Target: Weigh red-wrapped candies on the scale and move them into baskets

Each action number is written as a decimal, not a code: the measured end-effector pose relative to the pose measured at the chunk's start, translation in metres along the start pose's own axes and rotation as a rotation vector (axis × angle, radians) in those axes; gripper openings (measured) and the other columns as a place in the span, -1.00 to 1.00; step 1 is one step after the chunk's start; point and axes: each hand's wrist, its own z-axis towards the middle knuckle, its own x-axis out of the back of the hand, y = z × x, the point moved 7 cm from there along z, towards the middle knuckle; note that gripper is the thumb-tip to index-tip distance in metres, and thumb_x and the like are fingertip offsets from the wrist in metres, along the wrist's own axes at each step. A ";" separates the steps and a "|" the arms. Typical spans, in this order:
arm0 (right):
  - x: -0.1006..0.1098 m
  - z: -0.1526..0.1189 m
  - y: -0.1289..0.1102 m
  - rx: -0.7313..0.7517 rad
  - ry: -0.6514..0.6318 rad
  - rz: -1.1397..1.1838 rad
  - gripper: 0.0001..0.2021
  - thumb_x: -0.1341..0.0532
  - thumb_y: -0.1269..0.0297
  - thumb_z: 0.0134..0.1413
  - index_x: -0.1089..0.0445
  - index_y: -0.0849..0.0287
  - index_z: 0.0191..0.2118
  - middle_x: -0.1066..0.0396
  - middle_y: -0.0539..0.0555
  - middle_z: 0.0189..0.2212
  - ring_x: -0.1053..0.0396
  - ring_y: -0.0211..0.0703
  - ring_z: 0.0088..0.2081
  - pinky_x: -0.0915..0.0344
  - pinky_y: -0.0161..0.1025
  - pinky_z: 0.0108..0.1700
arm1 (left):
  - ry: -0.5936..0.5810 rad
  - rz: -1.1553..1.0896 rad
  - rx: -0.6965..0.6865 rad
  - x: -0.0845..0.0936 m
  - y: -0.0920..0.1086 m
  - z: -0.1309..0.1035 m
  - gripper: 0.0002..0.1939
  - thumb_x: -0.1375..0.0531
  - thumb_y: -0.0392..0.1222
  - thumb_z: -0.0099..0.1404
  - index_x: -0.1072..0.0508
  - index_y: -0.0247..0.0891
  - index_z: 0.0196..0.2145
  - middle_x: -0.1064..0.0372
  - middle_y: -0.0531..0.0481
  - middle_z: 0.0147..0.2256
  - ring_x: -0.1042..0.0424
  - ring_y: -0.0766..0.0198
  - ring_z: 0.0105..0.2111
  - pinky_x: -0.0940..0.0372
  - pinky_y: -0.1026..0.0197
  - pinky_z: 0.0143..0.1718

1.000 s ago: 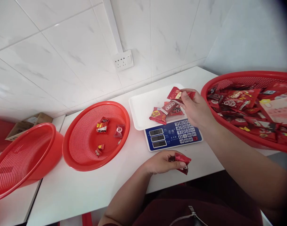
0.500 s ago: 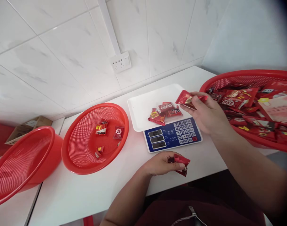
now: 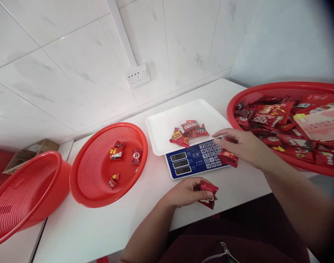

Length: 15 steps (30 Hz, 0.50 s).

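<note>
My left hand (image 3: 184,191), low in front of the scale, is closed around red snack packets (image 3: 209,190); how many is hard to tell. Over the right side of the blue keypad hovers my right hand (image 3: 242,146), its fingertips stretched toward the tray edge. A shiny red snack packet (image 3: 228,157) shows behind and below its thumb, apparently tucked against the palm. Several red wrapped snacks (image 3: 189,132) lie in a small pile on the white tray (image 3: 161,128) of the digital scale (image 3: 196,157). The scale's displays are lit with digits.
At right stands a large red basket (image 3: 265,87) heaped with red packets. A red perforated basket (image 3: 87,164) at left has several small packets inside. Another red basket (image 3: 53,190) tilts at far left, near a cardboard box (image 3: 24,153). A wall socket (image 3: 138,75) is behind.
My right hand has come down and toward me from above the tray, its packet now lower, over the keypad. My left hand still grips its packets. The view has shifted slightly.
</note>
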 end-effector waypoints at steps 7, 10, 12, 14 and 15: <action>-0.009 0.040 -0.013 0.042 -0.195 -0.460 -0.27 -0.19 0.00 -0.05 -0.07 0.09 0.26 -0.40 0.16 0.00 -0.38 0.07 -0.04 -0.32 -0.06 -0.08 | 0.030 0.002 -0.001 -0.001 0.001 0.000 -0.47 -0.40 0.05 -0.11 -0.42 -0.35 -0.26 -0.42 -0.05 -0.38 -0.43 0.30 -0.35 -0.28 0.20 -0.25; -0.012 0.051 -0.021 0.106 -0.265 -0.544 -0.27 -0.20 0.04 -0.07 -0.10 0.12 0.25 -0.35 0.17 0.05 -0.37 0.09 -0.02 -0.32 -0.08 -0.07 | 0.049 0.013 -0.001 -0.001 0.002 -0.001 -0.44 -0.41 0.07 -0.14 -0.42 -0.36 -0.27 -0.42 -0.06 -0.38 -0.43 0.28 -0.37 -0.28 0.19 -0.26; -0.014 0.055 -0.027 0.143 -0.288 -0.580 -0.33 -0.20 0.06 -0.07 -0.17 0.08 0.21 -0.37 0.13 0.04 -0.36 0.08 -0.01 -0.31 -0.11 -0.08 | 0.058 0.017 0.001 0.000 0.002 -0.001 -0.43 -0.41 0.08 -0.16 -0.42 -0.36 -0.27 -0.42 -0.06 -0.39 -0.42 0.28 -0.38 -0.28 0.18 -0.27; -0.014 0.058 -0.032 0.136 -0.287 -0.622 -0.41 -0.19 0.05 -0.07 -0.26 0.02 0.14 -0.39 0.10 0.02 -0.37 0.09 -0.02 -0.32 -0.14 -0.14 | 0.061 0.024 -0.007 0.001 0.002 -0.001 -0.43 -0.41 0.08 -0.15 -0.43 -0.36 -0.27 -0.42 -0.06 -0.39 -0.42 0.29 -0.39 -0.27 0.19 -0.27; -0.014 0.059 -0.033 0.116 -0.279 -0.654 -0.45 -0.18 0.05 -0.08 -0.30 0.01 0.10 -0.41 0.10 0.00 -0.38 0.11 -0.04 -0.32 -0.15 -0.19 | 0.060 0.029 -0.013 0.001 0.002 -0.001 -0.44 -0.40 0.08 -0.14 -0.43 -0.37 -0.27 -0.42 -0.07 -0.39 -0.41 0.29 -0.39 -0.26 0.19 -0.27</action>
